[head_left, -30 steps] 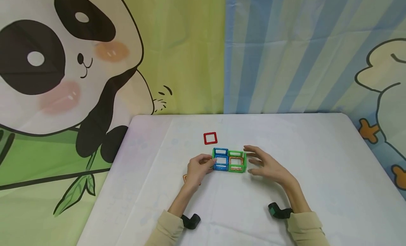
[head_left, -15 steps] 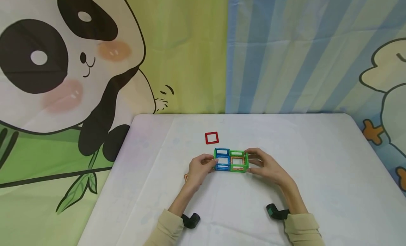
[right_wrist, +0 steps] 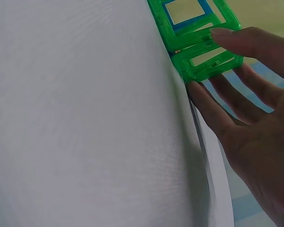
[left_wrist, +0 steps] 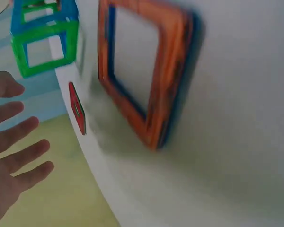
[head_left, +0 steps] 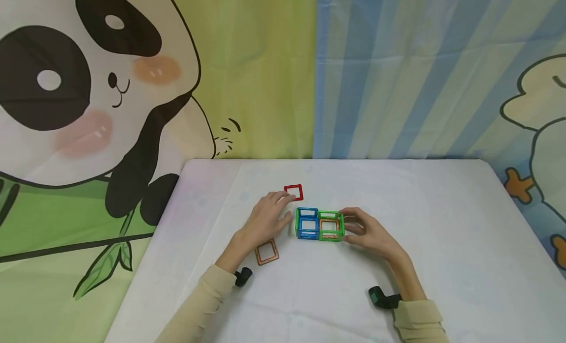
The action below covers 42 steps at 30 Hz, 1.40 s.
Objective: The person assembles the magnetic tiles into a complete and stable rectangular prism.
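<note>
A small open box built of magnetic tiles (head_left: 318, 227) stands on the table, its left half mostly blue and its right half green with an orange square inside. My right hand (head_left: 373, 235) holds its green right end; in the right wrist view the thumb lies on a green panel (right_wrist: 191, 40) and the fingers on the adjoining end. My left hand (head_left: 267, 217), fingers spread, reaches over the table, its fingertips overlapping a red square tile (head_left: 293, 186) behind the box. Beside the left wrist lies an orange square tile (head_left: 268, 261), large and blurred in the left wrist view.
A white cloth covers the table (head_left: 442, 210). Behind its far edge hangs a printed curtain (head_left: 265, 87) with a panda and stripes. Black wrist cameras (head_left: 383, 299) sit at both sleeves.
My left hand has let go of the box's blue end and moved back to the red tile, uncovering the orange tile. The right hand has closed in on the green end.
</note>
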{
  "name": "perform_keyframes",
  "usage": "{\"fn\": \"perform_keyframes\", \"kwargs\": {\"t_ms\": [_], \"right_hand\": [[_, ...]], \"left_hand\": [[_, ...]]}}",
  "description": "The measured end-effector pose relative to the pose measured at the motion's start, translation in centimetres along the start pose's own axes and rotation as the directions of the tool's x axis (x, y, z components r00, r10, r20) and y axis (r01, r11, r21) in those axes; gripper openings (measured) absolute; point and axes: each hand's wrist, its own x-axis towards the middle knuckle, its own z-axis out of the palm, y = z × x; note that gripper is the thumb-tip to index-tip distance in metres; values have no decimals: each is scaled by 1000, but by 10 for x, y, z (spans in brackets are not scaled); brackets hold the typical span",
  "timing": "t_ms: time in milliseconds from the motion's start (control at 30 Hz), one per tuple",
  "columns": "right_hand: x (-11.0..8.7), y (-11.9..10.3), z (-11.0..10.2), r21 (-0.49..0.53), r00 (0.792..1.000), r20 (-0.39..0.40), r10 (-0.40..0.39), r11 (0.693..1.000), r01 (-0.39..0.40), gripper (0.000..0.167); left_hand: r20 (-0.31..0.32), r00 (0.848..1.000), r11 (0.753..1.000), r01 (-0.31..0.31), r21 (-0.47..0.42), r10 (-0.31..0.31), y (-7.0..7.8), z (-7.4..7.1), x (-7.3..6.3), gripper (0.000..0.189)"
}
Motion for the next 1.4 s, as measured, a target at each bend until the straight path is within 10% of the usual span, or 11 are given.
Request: {"fn": "perform_keyframes", "kwargs": {"t_ms": [333,667,967,1400], "right_hand": [[1,-1,3,19,1000,0,18,1000,-18,68],[2,-1,4,14,999,-10,32,999,-32,68],[1,0,2,18,999,-17,46,999,-46,68],[1,1,1,3,999,-23,31,1000,-31,69]], "left_hand": [[241,969,958,-125,259,61,-38,12,42,68],[345,931,953,-205,224,120,-45,21,62,65],[379,923,961,-168,222,74,-37,25,74,58],[350,934,997,46,65,-66,-44,14,68,64]]}}
